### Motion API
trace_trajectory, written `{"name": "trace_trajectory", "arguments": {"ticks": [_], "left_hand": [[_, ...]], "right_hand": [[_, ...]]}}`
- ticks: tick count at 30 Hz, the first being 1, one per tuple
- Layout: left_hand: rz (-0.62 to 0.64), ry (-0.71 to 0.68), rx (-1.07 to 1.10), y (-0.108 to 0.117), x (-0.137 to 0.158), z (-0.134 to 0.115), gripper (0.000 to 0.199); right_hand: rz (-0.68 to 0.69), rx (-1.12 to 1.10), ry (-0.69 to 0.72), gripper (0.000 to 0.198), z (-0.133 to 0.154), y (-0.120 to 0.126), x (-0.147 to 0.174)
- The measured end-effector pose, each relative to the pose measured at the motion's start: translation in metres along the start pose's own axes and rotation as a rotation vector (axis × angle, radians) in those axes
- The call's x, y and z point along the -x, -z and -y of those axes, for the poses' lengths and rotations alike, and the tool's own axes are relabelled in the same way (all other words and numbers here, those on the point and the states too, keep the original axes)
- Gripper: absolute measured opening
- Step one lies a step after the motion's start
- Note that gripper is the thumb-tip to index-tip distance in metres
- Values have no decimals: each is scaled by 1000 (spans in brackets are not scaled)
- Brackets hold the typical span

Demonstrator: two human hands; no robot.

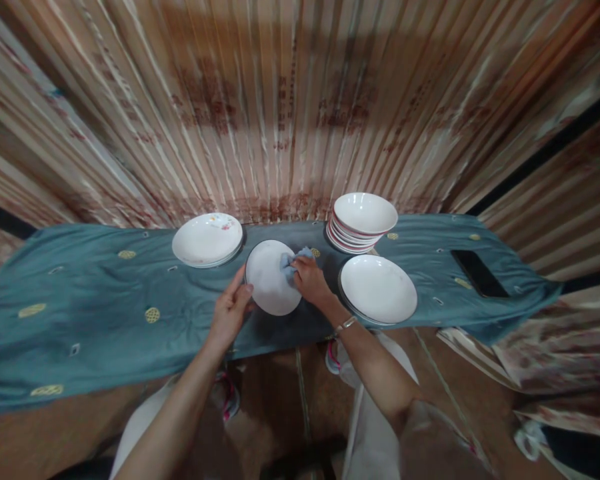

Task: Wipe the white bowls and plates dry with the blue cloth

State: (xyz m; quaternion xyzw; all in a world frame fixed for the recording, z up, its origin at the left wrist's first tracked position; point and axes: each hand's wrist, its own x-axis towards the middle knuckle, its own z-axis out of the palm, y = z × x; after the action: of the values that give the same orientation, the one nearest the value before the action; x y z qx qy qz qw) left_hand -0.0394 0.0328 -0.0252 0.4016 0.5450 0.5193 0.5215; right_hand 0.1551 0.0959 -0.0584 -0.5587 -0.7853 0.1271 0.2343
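A white plate [270,287] is held up over the middle of the cloth-covered table, its face towards me. My left hand [233,303] grips its left rim, thumb on the front and fingers behind. Against the plate's right side, my right hand [311,279] presses a bunched light-blue cloth [289,265], closed around it. Left of the held plate lies a small stack of white plates [205,241] with a floral pattern on the top one. More stacked white plates [379,290] lie just right of my right hand.
Behind the right-hand plates stands a stack of white bowls [364,215] with red rims. A black phone [479,273] lies at the table's right end. The table carries a teal cloth [100,320] with yellow motifs. Pleated curtains [280,120] hang directly behind it.
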Motion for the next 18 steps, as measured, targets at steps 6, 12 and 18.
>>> {"name": "trace_trajectory", "arguments": {"ticks": [6,12,18], "left_hand": [[7,-15,13,-3,0,1,96],[9,-8,20,-2,1,2,94],[-5,-16,11,0,0,6,91]], "right_hand": [[-172,-253,84,41,4,-17,-18],[-122,-594,142,42,24,-32,-25],[-21,-806,226,35,43,-32,-16]]}}
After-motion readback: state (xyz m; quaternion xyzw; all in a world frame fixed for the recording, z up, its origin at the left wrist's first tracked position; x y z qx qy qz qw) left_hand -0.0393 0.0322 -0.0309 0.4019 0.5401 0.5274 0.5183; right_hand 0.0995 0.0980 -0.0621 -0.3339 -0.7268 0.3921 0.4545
